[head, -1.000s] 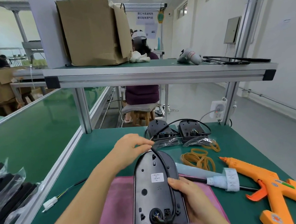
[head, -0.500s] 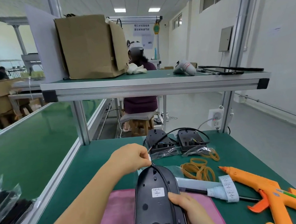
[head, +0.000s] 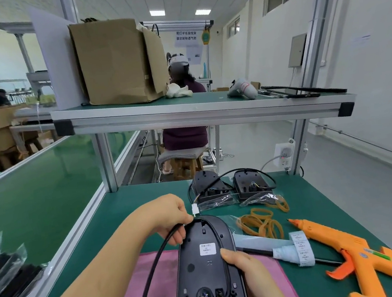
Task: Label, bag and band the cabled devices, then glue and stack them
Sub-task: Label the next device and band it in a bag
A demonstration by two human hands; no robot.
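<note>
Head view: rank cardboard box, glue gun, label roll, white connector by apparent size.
1. cardboard box
2. glue gun
3. label roll
4. white connector
The box sits farther off than the rest, so its lead is safe.

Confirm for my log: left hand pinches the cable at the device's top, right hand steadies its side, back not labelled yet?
No: the head view shows a white label already on the back of the device. The left hand on the cable and right hand are as you say.
</note>
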